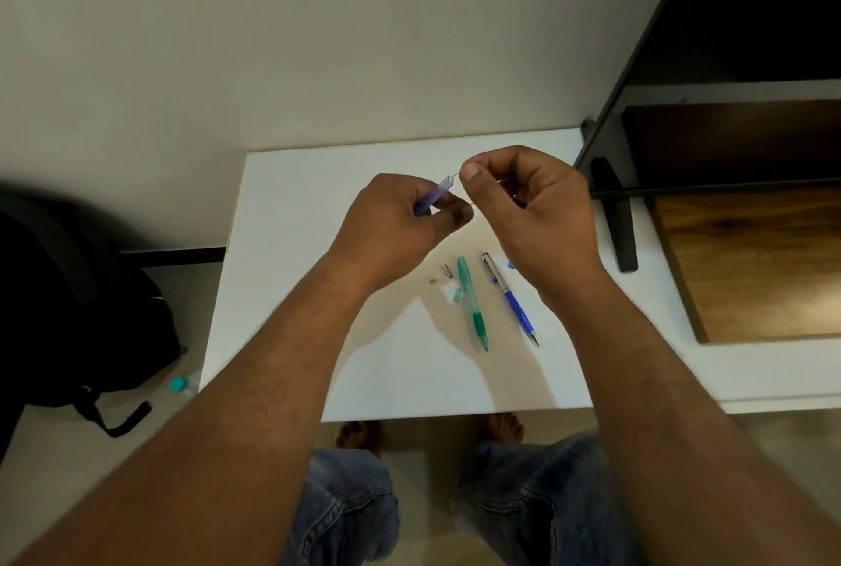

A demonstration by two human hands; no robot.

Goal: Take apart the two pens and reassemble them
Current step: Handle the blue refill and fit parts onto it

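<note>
The left grip [400,228] is clamped round a translucent blue tube [439,194]. Its long axis slants up-right, open end toward the right grip [532,210], which pinches a thin rod [455,176] at that opening. Below both grips, a green pen [473,306] and a blue pen [512,299] lie on the tabletop [318,292], tips toward the person.

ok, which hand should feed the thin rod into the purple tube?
Right, likely: right hand pinches the thin rod at the open end of the purple tube; left hand grips the tube, steadying it.

Left pen [474,306] beside right pen [510,299] on table [296,292], small parts [447,270] just left.
</note>
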